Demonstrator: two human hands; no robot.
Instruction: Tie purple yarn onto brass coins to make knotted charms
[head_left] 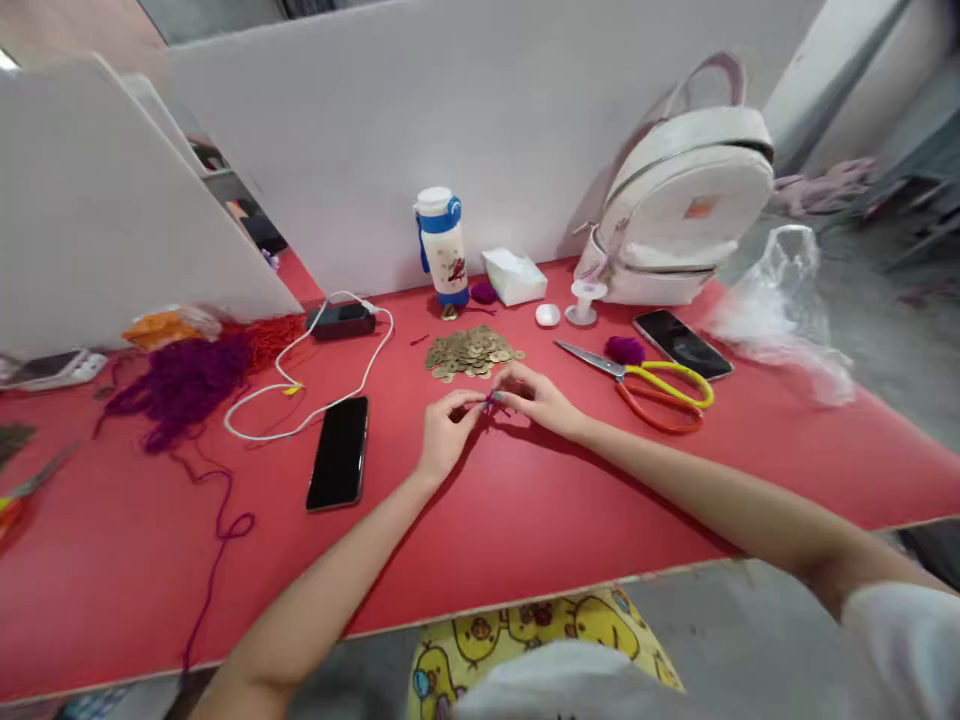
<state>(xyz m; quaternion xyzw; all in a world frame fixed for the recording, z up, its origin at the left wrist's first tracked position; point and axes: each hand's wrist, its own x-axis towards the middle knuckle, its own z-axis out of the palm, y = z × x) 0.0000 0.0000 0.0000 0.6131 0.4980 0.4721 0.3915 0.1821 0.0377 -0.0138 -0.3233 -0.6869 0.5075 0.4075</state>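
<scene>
Close together at the middle of the red table (540,520), my two hands meet over a short piece of purple yarn (490,402). My left hand (450,428) pinches it from the left side between thumb and fingertips. From the right, my right hand (538,398) pinches the same yarn, with loose ends sticking out below the fingertips. How the yarn is looped or knotted is too small to make out. Just beyond the fingers lies a heap of brass-coloured coins (472,352), apparently with holes in them.
Scissors with yellow and red handles (664,392) lie at right, near a phone (681,342) and a white backpack (675,210). A bottle (444,245) stands behind the coins. Left are another phone (339,455), a white cable (259,438) and tangled purple yarn (184,385).
</scene>
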